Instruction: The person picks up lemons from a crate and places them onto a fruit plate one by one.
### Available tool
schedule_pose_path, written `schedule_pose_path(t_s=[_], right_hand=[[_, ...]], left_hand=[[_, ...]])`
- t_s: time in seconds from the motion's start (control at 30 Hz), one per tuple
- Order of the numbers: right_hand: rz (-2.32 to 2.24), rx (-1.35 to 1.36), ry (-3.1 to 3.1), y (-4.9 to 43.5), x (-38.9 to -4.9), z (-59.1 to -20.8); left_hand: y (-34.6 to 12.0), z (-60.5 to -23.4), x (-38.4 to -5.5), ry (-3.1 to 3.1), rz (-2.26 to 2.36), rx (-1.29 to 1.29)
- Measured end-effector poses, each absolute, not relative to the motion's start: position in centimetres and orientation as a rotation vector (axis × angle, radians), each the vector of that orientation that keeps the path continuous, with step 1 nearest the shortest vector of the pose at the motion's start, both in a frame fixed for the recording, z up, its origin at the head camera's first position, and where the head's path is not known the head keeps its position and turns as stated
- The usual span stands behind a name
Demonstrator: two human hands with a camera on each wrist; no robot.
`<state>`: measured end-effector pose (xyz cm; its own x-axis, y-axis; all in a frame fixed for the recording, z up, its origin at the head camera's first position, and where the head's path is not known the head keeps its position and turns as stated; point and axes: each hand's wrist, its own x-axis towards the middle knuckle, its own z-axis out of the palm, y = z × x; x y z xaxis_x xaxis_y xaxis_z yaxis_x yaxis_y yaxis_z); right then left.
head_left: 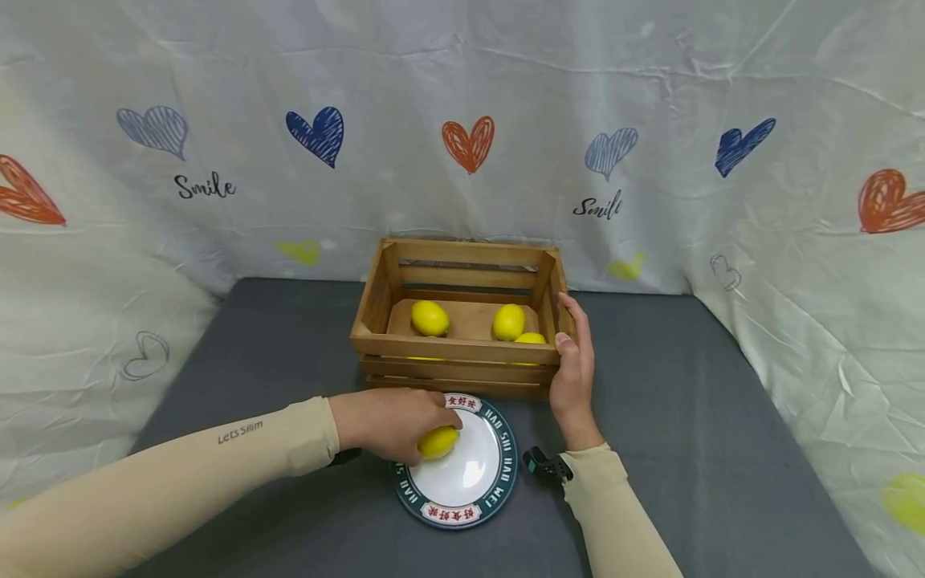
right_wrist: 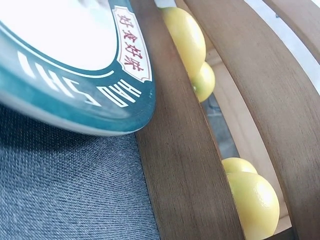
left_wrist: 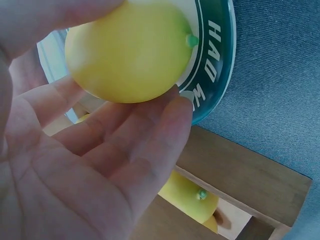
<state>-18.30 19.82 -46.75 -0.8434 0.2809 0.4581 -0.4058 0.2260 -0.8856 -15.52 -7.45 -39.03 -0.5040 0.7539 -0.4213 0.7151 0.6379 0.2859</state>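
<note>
My left hand (head_left: 397, 421) pinches a yellow lemon (head_left: 437, 442) with a small green stem tip. The lemon is over the left part of a round plate (head_left: 470, 474) with a dark green lettered rim. Behind the plate is a slatted wooden crate (head_left: 455, 350), with several lemons inside, among them one at the left (head_left: 429, 319) and one at the right (head_left: 509, 322). My right hand (head_left: 576, 381) rests against the crate's right end, thumb near the front corner and fingers extended along the side. No right fingers show in the right wrist view.
A dark grey cloth-like table top (head_left: 289, 353) lies under everything. The plate sits close against the crate's front slats. A white curtain (head_left: 462, 80) printed with hearts hangs behind and at both sides.
</note>
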Motion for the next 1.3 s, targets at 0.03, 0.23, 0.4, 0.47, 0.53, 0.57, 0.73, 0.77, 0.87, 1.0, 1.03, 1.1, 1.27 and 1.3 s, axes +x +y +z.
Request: schedule_pose_path(t_s=[0.03, 0.23, 0.4, 0.47, 0.53, 0.57, 0.73, 0.77, 0.87, 1.0, 1.03, 1.1, 1.27, 1.3], right_hand=[[1.667, 0.111, -1.967, 19.9, -18.3, -46.7], [1.663, 0.102, -1.964, 20.3, -18.3, -46.7], [1.647, 0.09, -1.98, 20.5, -18.3, -46.7], [1.639, 0.085, -1.989, 20.6, -18.3, -46.6], [1.635, 0.084, -1.992, 20.7, -18.3, -46.6], [1.632, 0.083, -1.995, 20.7, -18.3, -46.6], [1.651, 0.083, -1.99, 20.7, -18.3, -46.6], [1.659, 0.082, -1.99, 20.6, -18.2, -46.6], [1.675, 0.073, -1.999, 20.5, -18.1, -46.6], [1.676, 0.06, -2.016, 20.4, -17.9, -46.5], [1.677, 0.058, -2.017, 20.4, -17.9, -46.5], [1.684, 0.061, -2.014, 20.3, -17.9, -46.5], [1.716, 0.087, -1.986, 20.1, -17.8, -46.6], [1.725, 0.094, -1.977, 20.1, -17.8, -46.6]], left_hand=[[-7.3, -38.9, -15.5, 2.344, 0.099, 1.146], [-6.6, -38.4, -15.5, 2.344, 0.079, 1.145], [-6.2, -37.1, -15.5, 2.359, 0.033, 1.177], [-5.9, -36.1, -15.6, 2.355, 0.035, 1.19], [-5.5, -34.7, -15.7, 2.346, 0.047, 1.205], [-5.3, -33.9, -15.8, 2.336, 0.063, 1.214], [-4.1, -29.7, -17.1, 2.3, 0.187, 1.306], [-3.9, -28.9, -17.5, 2.299, 0.224, 1.324], [-3.5, -27.2, -19.1, 2.339, 0.321, 1.348], [-2.9, -26.5, -22.0, 2.437, 0.351, 1.3], [-2.7, -26.7, -22.7, 2.451, 0.338, 1.276], [-2.1, -27.2, -24.3, 2.462, 0.296, 1.243], [-0.2, -29.8, -27.4, 2.424, 0.18, 1.211], [0.3, -30.4, -27.9, 2.418, 0.155, 1.208]])
